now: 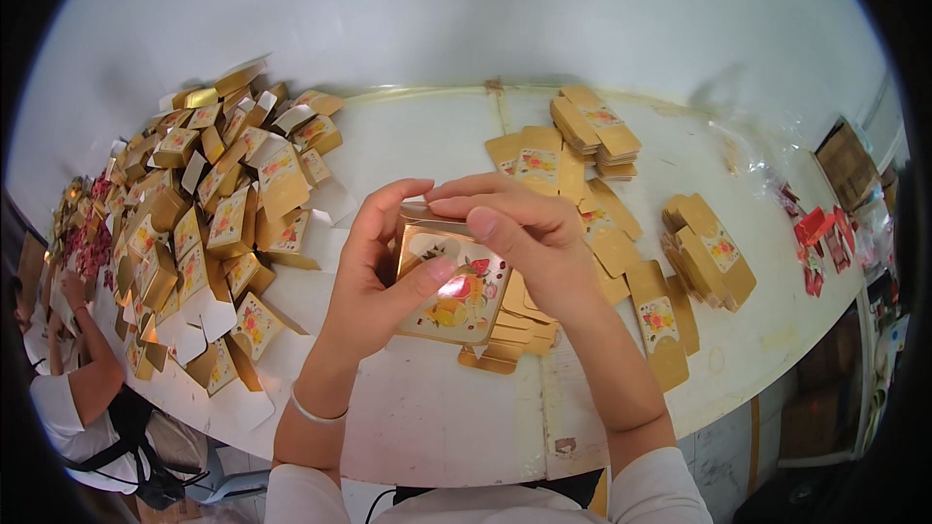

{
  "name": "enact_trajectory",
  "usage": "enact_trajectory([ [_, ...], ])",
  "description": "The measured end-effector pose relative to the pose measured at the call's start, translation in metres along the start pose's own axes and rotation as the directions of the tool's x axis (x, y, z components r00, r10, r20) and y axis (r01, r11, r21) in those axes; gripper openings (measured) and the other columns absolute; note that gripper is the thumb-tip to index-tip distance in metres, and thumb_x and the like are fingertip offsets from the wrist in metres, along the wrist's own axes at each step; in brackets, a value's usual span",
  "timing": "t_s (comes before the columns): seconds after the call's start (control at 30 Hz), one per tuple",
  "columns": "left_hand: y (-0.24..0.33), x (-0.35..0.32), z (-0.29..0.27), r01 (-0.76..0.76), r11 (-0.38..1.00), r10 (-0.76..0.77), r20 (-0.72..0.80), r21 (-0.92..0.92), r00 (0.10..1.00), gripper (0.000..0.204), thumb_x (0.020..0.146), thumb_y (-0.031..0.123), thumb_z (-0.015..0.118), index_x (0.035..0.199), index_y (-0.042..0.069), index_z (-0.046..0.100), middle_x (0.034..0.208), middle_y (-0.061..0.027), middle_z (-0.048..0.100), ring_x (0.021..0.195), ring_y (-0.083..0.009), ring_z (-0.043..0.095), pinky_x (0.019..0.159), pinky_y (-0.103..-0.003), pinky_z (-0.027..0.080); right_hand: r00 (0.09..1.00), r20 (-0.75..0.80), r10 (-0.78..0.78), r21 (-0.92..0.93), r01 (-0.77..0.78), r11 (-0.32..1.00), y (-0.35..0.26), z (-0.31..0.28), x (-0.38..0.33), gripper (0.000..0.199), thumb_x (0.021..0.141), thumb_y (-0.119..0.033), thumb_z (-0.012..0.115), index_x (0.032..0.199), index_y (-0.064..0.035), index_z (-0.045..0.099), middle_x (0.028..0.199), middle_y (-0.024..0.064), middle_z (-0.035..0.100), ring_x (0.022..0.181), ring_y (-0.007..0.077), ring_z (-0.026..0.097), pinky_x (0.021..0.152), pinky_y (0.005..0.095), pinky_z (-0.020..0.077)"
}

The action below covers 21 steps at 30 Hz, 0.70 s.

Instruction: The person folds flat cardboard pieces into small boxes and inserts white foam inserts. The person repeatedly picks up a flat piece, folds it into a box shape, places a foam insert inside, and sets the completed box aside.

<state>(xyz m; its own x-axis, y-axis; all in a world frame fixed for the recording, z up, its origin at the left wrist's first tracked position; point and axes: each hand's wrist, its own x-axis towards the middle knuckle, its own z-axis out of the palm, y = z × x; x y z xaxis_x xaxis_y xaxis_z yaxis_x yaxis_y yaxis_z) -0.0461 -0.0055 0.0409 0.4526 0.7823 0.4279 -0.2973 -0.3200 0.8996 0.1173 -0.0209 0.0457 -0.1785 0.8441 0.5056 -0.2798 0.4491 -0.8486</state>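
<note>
A small gold carton (pixel 452 306) with a printed fruit picture is held up in front of me, over the table. My left hand (pixel 381 277) grips its left side, thumb lying across the printed face. At the carton's top edge, the fingers of my right hand (pixel 529 233) are bent over and pressed against it, with the thumb near the upper right corner. What the fingertips do behind the top edge is hidden. Below and behind the carton lie flat gold carton blanks (pixel 519 335), partly covered by my right hand.
A large heap of folded gold cartons (pixel 218 204) covers the left of the table (pixel 427 437). Stacks of flat blanks stand at the back (pixel 597 131) and at the right (pixel 707 250). Red packets (pixel 815 228) lie far right. A co-worker (pixel 83 398) sits at far left.
</note>
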Motion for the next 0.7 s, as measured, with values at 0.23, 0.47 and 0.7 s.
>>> enact_trajectory([
  [0.23,-0.001,0.001,0.001,-0.04,0.999,0.04,0.031,0.005,0.999,0.054,0.078,0.006,0.061,0.124,0.004,0.033,0.104,-0.0074,0.052,0.093,-0.012,0.051,0.077,-0.025,0.042,0.996,-0.03,0.087,0.083,-0.084,0.993,-0.003,-0.006,0.004,0.02,0.083,-0.002,0.051,0.1,-0.0019,0.062,0.099,0.0052,0.059,0.087,0.0099,0.054,0.072,0.0217,0.0449],
  [0.47,-0.002,0.0,0.0,0.036,0.999,-0.036,-0.002,-0.002,0.999,0.053,0.079,0.007,0.06,0.125,0.006,0.034,0.103,-0.0071,0.053,0.09,-0.0115,0.053,0.075,-0.025,0.043,0.98,-0.075,0.187,0.167,-0.172,0.971,0.0,-0.006,0.006,0.022,0.084,-0.002,0.047,0.1,-0.0017,0.062,0.095,0.0062,0.063,0.084,0.0105,0.057,0.075,0.0232,0.0456],
  [0.7,0.009,-0.001,0.001,0.089,0.994,-0.092,-0.062,-0.058,0.994,0.047,0.082,0.006,0.057,0.124,0.007,0.036,0.097,-0.0063,0.055,0.087,-0.0104,0.054,0.074,-0.024,0.044,0.999,0.042,-0.002,-0.028,0.003,1.0,0.003,-0.001,0.001,0.022,0.086,-0.005,0.047,0.104,0.0002,0.058,0.105,0.0092,0.059,0.095,0.0121,0.054,0.077,0.0247,0.0447],
])
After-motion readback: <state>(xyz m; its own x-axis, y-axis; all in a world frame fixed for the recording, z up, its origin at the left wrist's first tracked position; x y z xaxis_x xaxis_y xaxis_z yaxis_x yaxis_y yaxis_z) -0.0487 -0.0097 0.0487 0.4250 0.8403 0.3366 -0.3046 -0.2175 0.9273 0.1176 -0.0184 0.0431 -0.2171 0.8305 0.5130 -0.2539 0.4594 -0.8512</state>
